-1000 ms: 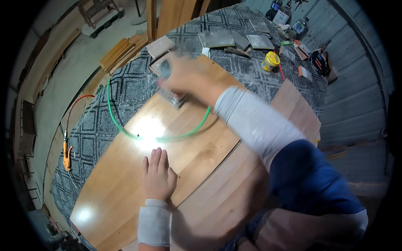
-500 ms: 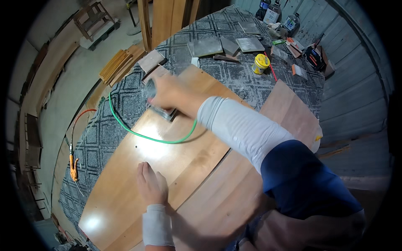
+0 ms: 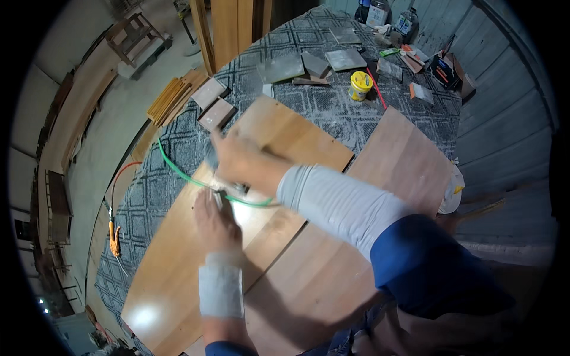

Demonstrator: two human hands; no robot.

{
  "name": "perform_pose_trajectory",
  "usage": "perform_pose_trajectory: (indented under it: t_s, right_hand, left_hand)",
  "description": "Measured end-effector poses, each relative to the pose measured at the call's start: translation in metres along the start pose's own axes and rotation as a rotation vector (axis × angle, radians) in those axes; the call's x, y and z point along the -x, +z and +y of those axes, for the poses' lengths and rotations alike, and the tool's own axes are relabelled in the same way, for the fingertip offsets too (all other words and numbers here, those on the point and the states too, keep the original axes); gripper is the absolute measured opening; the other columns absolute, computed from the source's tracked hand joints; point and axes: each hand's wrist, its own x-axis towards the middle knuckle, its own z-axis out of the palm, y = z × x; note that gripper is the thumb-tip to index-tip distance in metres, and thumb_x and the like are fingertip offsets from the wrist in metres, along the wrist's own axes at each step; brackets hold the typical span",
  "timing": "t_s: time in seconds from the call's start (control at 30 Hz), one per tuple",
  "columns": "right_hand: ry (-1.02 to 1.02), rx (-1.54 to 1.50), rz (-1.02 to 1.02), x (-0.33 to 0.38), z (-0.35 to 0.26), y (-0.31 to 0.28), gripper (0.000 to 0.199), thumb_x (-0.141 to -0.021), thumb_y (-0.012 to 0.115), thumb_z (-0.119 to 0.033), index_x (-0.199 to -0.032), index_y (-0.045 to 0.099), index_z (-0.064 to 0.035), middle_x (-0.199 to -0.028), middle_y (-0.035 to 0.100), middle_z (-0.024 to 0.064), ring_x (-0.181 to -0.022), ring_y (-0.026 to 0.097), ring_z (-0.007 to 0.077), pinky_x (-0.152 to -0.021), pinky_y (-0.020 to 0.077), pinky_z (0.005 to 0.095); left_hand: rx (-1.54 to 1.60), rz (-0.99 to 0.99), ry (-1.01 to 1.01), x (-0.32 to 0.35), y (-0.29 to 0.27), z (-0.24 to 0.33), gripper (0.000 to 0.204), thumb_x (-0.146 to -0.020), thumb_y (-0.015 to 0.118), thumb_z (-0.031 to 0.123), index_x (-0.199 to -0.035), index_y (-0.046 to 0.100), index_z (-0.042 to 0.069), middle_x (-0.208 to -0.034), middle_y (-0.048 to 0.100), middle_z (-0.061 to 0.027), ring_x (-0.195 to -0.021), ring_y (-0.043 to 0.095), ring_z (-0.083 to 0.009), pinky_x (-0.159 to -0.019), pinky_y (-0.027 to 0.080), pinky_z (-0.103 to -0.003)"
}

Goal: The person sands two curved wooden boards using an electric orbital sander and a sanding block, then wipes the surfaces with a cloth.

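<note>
My right hand (image 3: 243, 160) is closed round a grey sander, blurred and mostly hidden under the palm, above the far part of a glossy wooden panel (image 3: 172, 267). A green air hose (image 3: 175, 170) curves across the panel beside the sander. My left hand (image 3: 218, 222) reaches forward over the same panel, fingers stretched out, their tips close by the sander. Motion blur hides whether they touch it. Both wrists are wrapped in pale sleeves. To the right lies a second, duller wooden panel (image 3: 409, 160), split from the first by a dark gap.
Patterned grey cloth (image 3: 332, 113) covers the table. At the back lie flat grey sanding blocks (image 3: 282, 68), a yellow tub (image 3: 360, 86) and bottles (image 3: 407, 22). Two pinkish blocks (image 3: 217, 114) sit beyond the panel. An orange blow gun (image 3: 114, 237) hangs at the left edge.
My left hand has moved forward, up to the sander. My right hand with the sander has shifted slightly nearer and to the right. The view has shifted a little.
</note>
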Motion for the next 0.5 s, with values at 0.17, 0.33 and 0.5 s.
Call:
perform_pose_trajectory:
  t_s: [0.17, 0.33, 0.5]
  right_hand:
    - [0.158, 0.063, 0.295, -0.026, 0.085, -0.06, 0.066, -0.075, 0.08, -0.035, -0.122, 0.055, 0.0059, -0.104, 0.07, 0.0291, -0.103, 0.068, 0.0427, -0.088, 0.0562, 0.045]
    - [0.157, -0.058, 0.333, -0.019, 0.088, -0.044, 0.066, -0.075, 0.079, -0.032, -0.123, 0.053, 0.0053, -0.114, 0.067, 0.0296, -0.105, 0.067, 0.0444, -0.089, 0.0559, 0.0467]
    - [-0.034, -0.059, -0.207, 0.072, -0.039, 0.019, 0.085, -0.077, 0.074, -0.016, -0.148, 0.031, 0.0018, -0.132, 0.048, 0.0414, -0.111, 0.064, 0.0492, -0.092, 0.0551, 0.0491]
  left_hand:
    - [-0.069, -0.338, 0.178, -0.027, -0.003, 0.012, 0.03, -0.081, 0.061, 0.01, -0.11, 0.061, 0.004, -0.114, 0.066, -0.0114, -0.115, 0.06, -0.0282, -0.124, 0.024, -0.048]
    - [0.057, -0.108, -0.073, 0.024, -0.055, -0.003, 0.013, -0.084, 0.069, 0.009, -0.084, 0.056, 0.007, -0.088, 0.059, -0.0124, -0.089, 0.059, -0.0317, -0.086, 0.048, -0.044]
    - [-0.131, 0.185, -0.392, 0.157, -0.102, -0.052, 0.014, -0.096, 0.066, 0.007, -0.085, 0.058, 0.0, -0.089, 0.057, -0.0171, -0.083, 0.058, -0.0328, -0.072, 0.049, -0.041]
